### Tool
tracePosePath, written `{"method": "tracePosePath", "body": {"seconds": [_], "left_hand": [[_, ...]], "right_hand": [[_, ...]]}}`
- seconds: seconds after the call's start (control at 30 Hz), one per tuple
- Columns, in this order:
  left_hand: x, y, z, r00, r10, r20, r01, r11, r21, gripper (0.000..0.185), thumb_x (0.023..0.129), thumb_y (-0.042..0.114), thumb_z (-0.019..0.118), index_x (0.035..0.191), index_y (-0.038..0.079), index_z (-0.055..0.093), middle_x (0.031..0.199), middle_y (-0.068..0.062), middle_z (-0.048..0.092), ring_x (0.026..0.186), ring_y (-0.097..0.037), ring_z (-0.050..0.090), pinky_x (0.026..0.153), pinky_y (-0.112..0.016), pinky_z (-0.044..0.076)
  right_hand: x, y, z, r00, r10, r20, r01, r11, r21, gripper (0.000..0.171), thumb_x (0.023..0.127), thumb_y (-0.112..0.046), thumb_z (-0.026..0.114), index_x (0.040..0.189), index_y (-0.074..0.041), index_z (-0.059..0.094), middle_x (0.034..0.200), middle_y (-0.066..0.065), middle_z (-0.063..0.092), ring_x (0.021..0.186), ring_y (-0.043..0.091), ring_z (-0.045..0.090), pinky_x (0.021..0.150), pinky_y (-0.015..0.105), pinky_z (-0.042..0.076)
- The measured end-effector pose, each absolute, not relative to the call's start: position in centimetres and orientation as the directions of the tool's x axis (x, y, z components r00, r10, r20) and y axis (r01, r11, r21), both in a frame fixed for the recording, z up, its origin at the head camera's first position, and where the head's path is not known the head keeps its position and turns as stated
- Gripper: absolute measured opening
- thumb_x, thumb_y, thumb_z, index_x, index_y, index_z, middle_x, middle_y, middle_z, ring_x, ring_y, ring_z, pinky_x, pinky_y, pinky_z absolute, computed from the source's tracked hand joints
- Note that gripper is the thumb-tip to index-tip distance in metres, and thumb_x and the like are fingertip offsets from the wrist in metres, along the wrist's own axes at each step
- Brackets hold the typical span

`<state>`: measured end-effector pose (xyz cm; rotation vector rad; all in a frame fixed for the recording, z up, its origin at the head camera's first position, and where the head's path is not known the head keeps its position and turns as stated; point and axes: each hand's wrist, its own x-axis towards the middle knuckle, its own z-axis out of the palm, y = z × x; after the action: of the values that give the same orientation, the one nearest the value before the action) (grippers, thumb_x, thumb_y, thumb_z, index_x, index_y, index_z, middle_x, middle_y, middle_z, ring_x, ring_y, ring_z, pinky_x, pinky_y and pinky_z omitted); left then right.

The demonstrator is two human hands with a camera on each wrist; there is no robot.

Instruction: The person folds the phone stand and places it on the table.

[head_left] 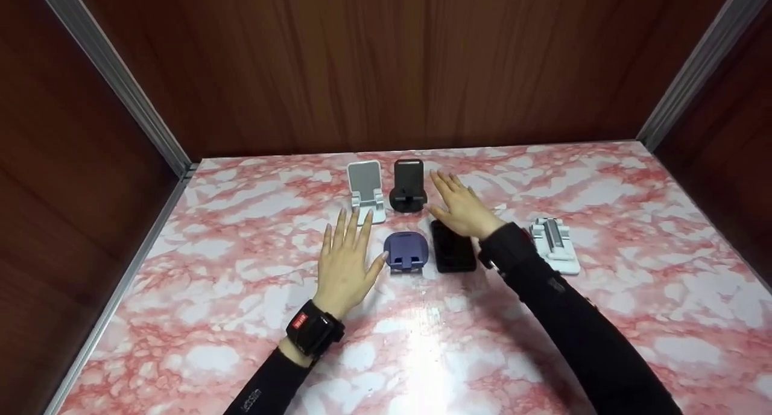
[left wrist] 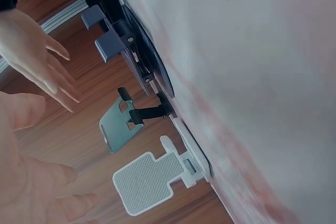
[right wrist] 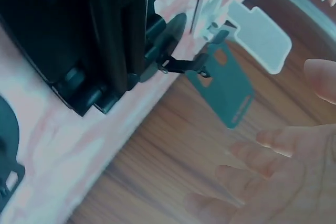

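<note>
In the head view, the left hand (head_left: 342, 276) is hovering left of centre, fingers stretching straight, near a purple stand (head_left: 406, 246); the right hand (head_left: 463, 210) is hovering right of centre, fingers extending too, partly covering a flat black stand (head_left: 453, 252); an upright white stand (head_left: 366, 180) and an upright black stand (head_left: 409, 178) are standing upper centre; a folded white stand (head_left: 561, 255) is lying at right.

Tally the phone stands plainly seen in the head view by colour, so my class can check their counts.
White: 2 (upright white stand, folded white stand)
Black: 2 (upright black stand, folded black stand)
Purple: 1 (purple stand)
Total: 5
</note>
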<state>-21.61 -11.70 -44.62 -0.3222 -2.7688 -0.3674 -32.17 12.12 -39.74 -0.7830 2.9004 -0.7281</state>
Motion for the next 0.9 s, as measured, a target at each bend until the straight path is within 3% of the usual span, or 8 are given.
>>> {"method": "tracePosePath", "body": {"seconds": [0.17,0.53,0.77,0.9], "left_hand": [[-21.5,-11.8,-44.9,-0.922,0.178,0.344,0.264,0.939,0.22,0.073,0.098,0.05,0.049,0.157,0.012,0.026,0.164,-0.014,0.021,0.153,-0.035,0.016,0.125,-0.055,0.015],[-21.5,-11.6,-44.4,-0.92,0.191,0.342,0.276,0.936,0.22,0.073,0.099,0.05,0.048,0.157,0.012,0.026,0.164,-0.015,0.022,0.153,-0.036,0.015,0.125,-0.055,0.014],[-21.4,-11.8,-44.4,-0.922,0.187,0.338,0.273,0.934,0.229,0.074,0.098,0.051,0.048,0.157,0.012,0.026,0.164,-0.015,0.022,0.153,-0.034,0.012,0.125,-0.055,0.014],[-21.5,-11.7,-44.5,-0.925,0.185,0.332,0.271,0.933,0.235,0.074,0.099,0.051,0.048,0.158,0.012,0.024,0.164,-0.015,0.02,0.154,-0.033,0.011,0.125,-0.054,0.012]], "right_hand": [[-33.9,12.1,-39.7,-0.877,-0.48,0.007,-0.396,0.715,-0.575,0.069,0.103,-0.031,0.045,0.157,0.001,0.014,0.161,0.027,0.018,0.149,0.045,0.016,0.124,0.056,0.016],[-36.5,11.1,-39.8,-0.899,-0.431,-0.075,-0.219,0.592,-0.776,0.063,0.105,-0.027,0.041,0.153,0.008,0.02,0.156,0.029,0.03,0.147,0.04,0.029,0.124,0.047,0.023],[-38.7,10.6,-41.7,-0.908,-0.408,-0.093,-0.082,0.392,-0.916,0.059,0.103,-0.024,0.051,0.15,0.006,0.033,0.148,0.029,0.044,0.134,0.031,0.047,0.111,0.043,0.044],[-38.2,9.9,-41.2,-0.924,-0.366,-0.115,-0.025,0.356,-0.934,0.053,0.101,-0.01,0.051,0.148,0.007,0.034,0.142,0.03,0.048,0.125,0.029,0.051,0.108,0.039,0.047]]}}
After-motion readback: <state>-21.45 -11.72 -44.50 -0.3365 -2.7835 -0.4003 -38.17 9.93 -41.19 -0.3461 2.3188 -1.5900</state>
